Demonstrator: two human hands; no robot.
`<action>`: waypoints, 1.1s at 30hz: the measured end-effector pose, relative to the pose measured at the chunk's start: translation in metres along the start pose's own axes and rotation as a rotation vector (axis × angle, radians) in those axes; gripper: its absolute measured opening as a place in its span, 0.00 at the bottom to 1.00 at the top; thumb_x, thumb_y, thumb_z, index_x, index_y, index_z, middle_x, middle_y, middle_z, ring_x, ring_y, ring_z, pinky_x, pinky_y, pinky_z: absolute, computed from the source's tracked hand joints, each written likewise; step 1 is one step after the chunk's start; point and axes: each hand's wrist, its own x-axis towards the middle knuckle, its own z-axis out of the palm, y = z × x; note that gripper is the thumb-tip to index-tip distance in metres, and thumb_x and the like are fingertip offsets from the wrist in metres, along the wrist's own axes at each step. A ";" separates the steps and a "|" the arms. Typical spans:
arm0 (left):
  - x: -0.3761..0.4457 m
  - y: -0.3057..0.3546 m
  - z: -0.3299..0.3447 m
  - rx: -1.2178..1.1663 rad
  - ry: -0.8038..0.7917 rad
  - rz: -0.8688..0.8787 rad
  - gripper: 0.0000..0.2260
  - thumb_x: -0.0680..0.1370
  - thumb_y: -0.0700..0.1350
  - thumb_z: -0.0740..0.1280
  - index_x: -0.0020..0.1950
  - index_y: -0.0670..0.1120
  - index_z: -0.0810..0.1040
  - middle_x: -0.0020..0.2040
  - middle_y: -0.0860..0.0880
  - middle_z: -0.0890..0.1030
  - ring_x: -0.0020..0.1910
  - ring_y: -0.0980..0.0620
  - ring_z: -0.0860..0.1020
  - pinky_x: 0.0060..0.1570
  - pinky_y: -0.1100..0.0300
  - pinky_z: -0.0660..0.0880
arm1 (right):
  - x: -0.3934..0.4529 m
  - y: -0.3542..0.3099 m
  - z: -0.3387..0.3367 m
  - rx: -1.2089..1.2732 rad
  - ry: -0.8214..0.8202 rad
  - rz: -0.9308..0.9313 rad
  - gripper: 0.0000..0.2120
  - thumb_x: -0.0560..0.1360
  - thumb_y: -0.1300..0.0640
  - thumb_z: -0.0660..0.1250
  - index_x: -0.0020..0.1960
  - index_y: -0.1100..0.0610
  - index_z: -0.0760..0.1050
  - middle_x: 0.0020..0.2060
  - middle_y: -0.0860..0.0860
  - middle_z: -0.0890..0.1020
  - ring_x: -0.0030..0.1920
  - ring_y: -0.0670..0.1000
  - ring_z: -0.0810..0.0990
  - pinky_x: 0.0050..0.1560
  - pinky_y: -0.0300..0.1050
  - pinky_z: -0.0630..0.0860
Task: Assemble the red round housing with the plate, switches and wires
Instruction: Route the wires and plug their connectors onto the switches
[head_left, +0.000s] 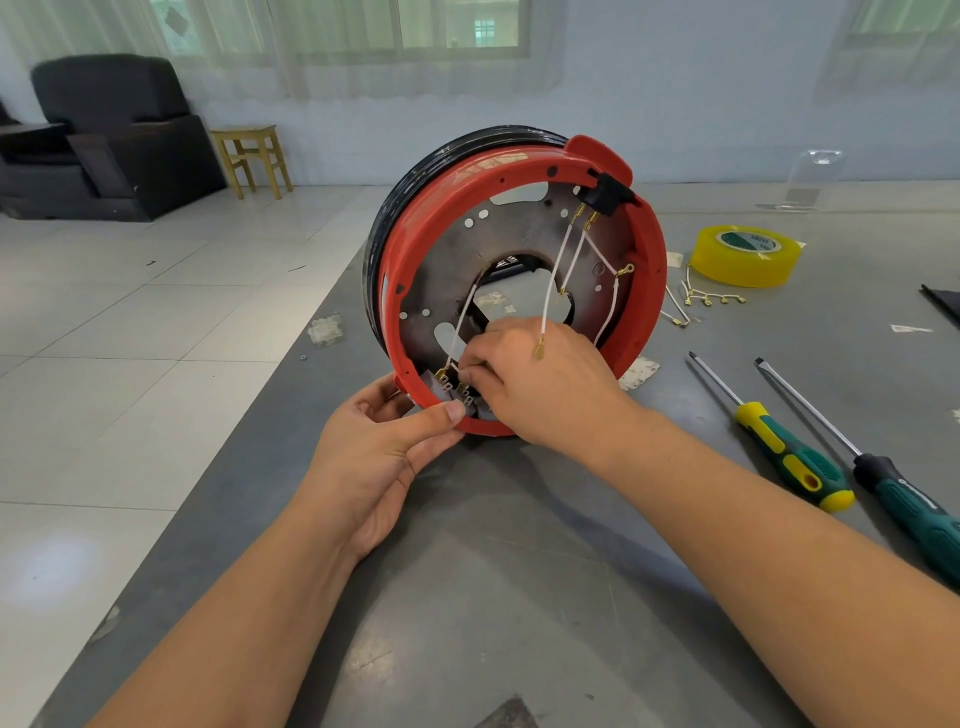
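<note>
Your grey table (519, 597) runs out of view at the bottom and right, and past its left edge lies a pale tiled floor (130, 322). Far behind the red housing (647, 291), against the wall, stand a dark armchair (109, 135), cut off at the left, and a small wooden stool (254, 156); curtained windows (363, 36) run off the top.

The red housing stands on edge near the middle of the table, open side toward you, with a black rim (395, 208) behind it. Inside it sits the grey metal plate (452, 260) with a central opening; what lies beyond that opening is too dark to make out. A black switch (605, 195) sits at the housing's upper right rim, and white wires (563, 270) with brass terminals hang from it across the plate.

Your left hand (379, 457) grips the housing's lower rim, thumb pressed on the red edge, fingers hidden behind it. Your right hand (540, 379) reaches inside the lower rim, fingertips pinched on a thin white wire beside a grey terminal block (454, 395); the hand covers most of that block, so the connection itself can't be seen.

Right of the housing lie a yellow tape roll (745, 254), two screwdrivers (795, 457) with one handle cut off by the frame, and loose spare wires (711, 299). A clear stand (810, 182) behind the tape is hard to make out.
</note>
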 end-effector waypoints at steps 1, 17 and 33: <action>0.000 0.000 0.000 0.005 0.000 0.001 0.32 0.60 0.33 0.80 0.64 0.37 0.80 0.54 0.39 0.87 0.54 0.41 0.87 0.47 0.53 0.85 | 0.000 0.000 0.000 0.021 -0.004 0.002 0.11 0.82 0.51 0.62 0.52 0.51 0.82 0.50 0.48 0.81 0.48 0.54 0.81 0.44 0.50 0.79; 0.003 -0.002 -0.007 -0.004 -0.050 0.033 0.36 0.63 0.39 0.84 0.70 0.47 0.78 0.63 0.40 0.84 0.58 0.37 0.85 0.50 0.47 0.85 | 0.003 -0.002 -0.001 0.309 0.053 0.006 0.08 0.79 0.54 0.68 0.42 0.48 0.76 0.29 0.42 0.69 0.36 0.45 0.71 0.39 0.44 0.69; 0.000 -0.003 -0.003 0.003 -0.013 0.069 0.33 0.67 0.36 0.80 0.71 0.42 0.75 0.63 0.38 0.82 0.56 0.37 0.86 0.48 0.49 0.85 | 0.004 0.002 0.001 0.294 0.098 -0.061 0.04 0.79 0.61 0.67 0.46 0.59 0.79 0.42 0.51 0.80 0.46 0.53 0.79 0.49 0.54 0.76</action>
